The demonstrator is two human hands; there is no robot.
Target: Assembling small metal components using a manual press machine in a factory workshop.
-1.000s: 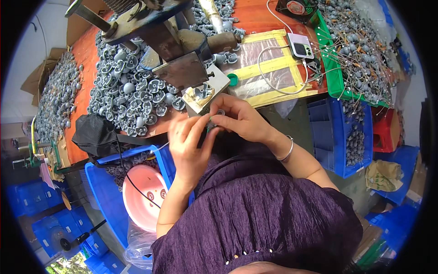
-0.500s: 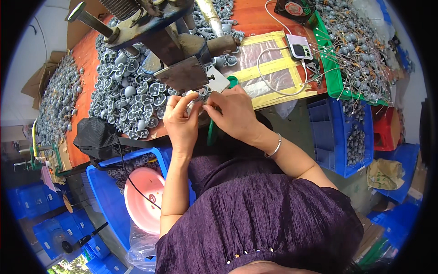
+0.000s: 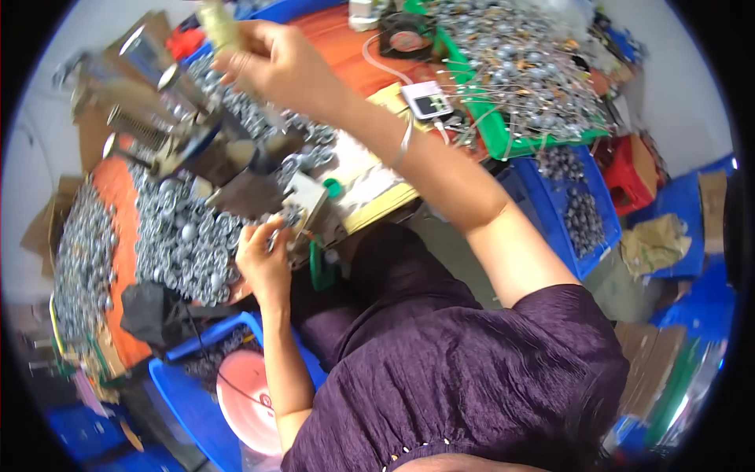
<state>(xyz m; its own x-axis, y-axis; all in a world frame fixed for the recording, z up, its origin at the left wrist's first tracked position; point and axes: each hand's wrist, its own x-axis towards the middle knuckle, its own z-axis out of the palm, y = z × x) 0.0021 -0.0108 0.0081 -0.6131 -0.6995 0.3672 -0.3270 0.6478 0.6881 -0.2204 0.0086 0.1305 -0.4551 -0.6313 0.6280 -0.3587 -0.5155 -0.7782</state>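
Two hands are busy at a small hand press on the orange worktop (image 3: 118, 197). The left hand (image 3: 263, 256) sits at the near edge of the press's pale base block (image 3: 303, 200), fingers pinched on a small metal part there, too small to make out. The right hand (image 3: 271, 63) is raised at the far side, fingers closed round the pale lever handle (image 3: 219, 23), which is blurred. To my eye, the step goes best if the part is seated square under the dark ram (image 3: 244, 193) and the left fingertips drawn clear of it while the lever comes down in one steady pull.

Round the press lies a heap of grey, round, dull-shining metal caps (image 3: 177, 244), spreading left. Far right, a green tray (image 3: 491, 134) holds wired pieces in a bristling tangle. A blue plastic crate (image 3: 586, 228) lower right holds more grey parts, and a smooth pink bowl (image 3: 244, 397) sits in a near blue bin.
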